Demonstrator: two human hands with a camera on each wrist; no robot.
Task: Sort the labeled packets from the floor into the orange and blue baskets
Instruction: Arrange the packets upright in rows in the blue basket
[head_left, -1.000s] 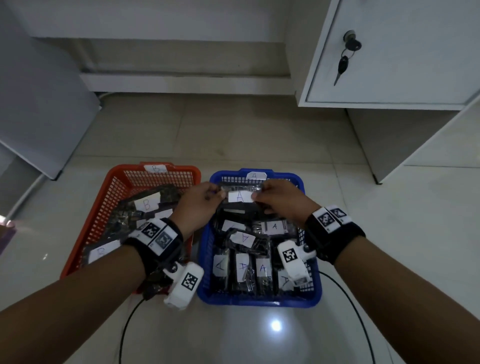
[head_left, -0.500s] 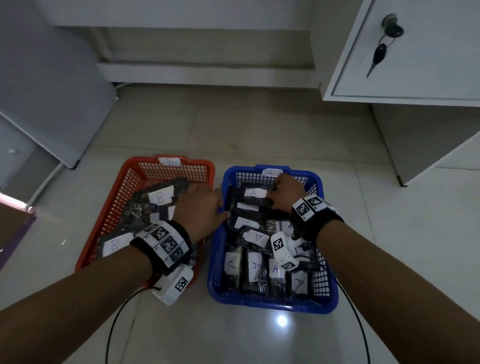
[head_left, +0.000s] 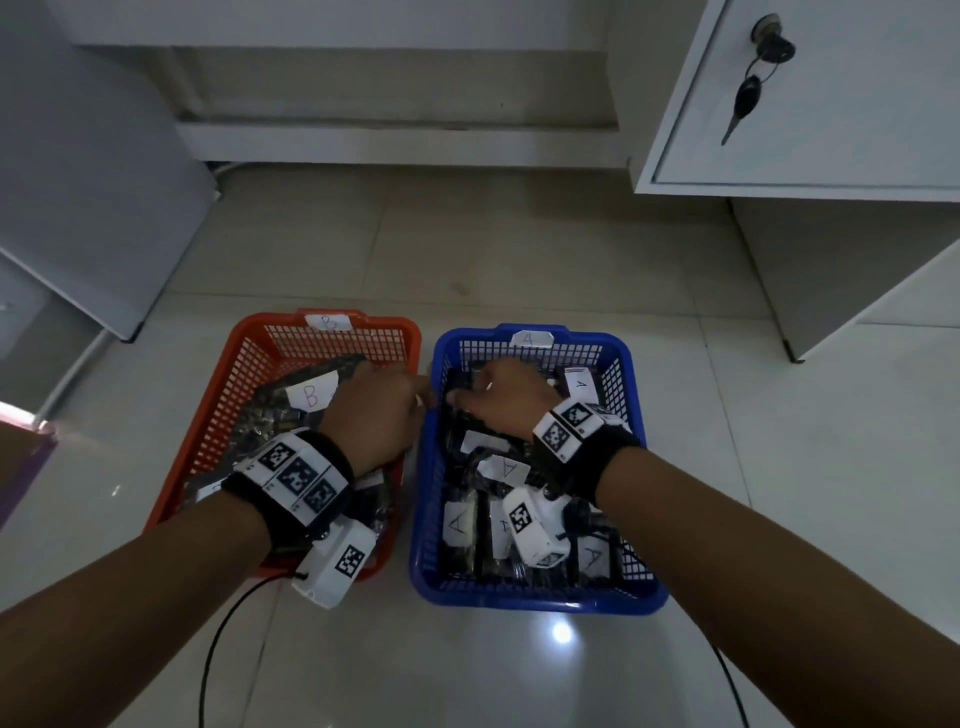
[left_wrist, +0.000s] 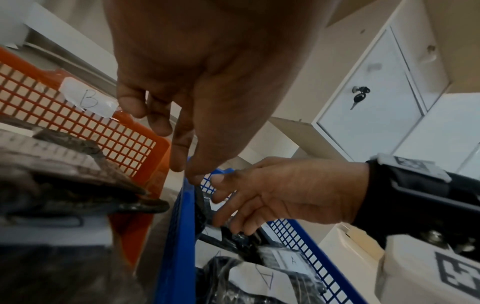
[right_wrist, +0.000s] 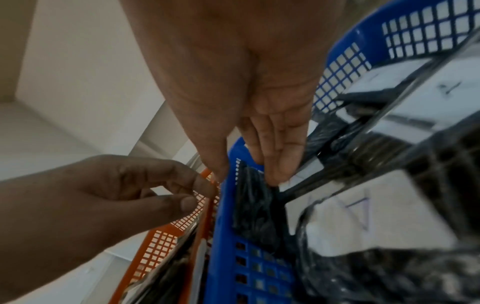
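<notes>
The orange basket (head_left: 244, 338), tagged B, holds dark packets, one with a B label (head_left: 311, 395). To its right the blue basket (head_left: 631, 364), tagged A, holds several A-labelled packets (head_left: 457, 525). My right hand (head_left: 467, 389) is inside the blue basket's far left corner, straight fingers (right_wrist: 275, 170) pressing a black packet (right_wrist: 252, 197) with a white label down. My left hand (head_left: 421, 400) hovers over the gap between the baskets, fingers (left_wrist: 179, 160) loosely curled and holding nothing.
Pale tiled floor lies around the baskets. A white cabinet door with a key in its lock (head_left: 748, 93) stands at the back right, and a grey panel (head_left: 78, 182) leans at the left. Thin black cables (head_left: 218, 639) trail from both wrist cameras.
A second ago both hands held an A packet above the blue basket. The right hand has lowered it into the far left corner; the left hand has let go and drawn back.
</notes>
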